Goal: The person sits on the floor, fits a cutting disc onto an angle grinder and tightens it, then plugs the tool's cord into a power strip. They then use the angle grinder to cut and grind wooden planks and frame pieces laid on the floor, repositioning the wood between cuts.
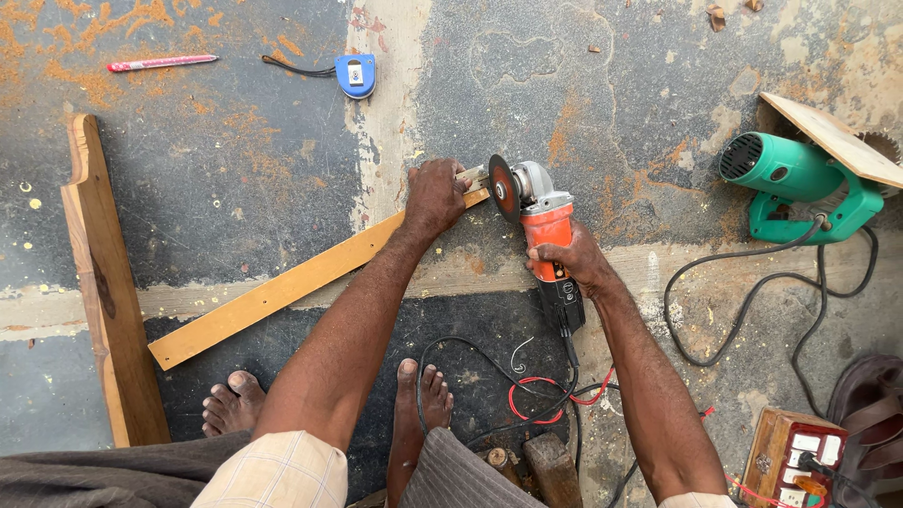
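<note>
Right now I see the wooden strip (282, 287) lying flat on the floor (611, 85), its long axis running from lower left up to the right, its far end at the grinder's disc (500, 188). My left hand (435, 196) presses palm-down on that end, fingers spread flat, probably to pin it. My right hand (569, 259) is wrapped closed around the orange grinder (546, 226), disc forward. Farther off lie a tape measure (356, 75), a pencil (160, 63) and a green saw (800, 183).
</note>
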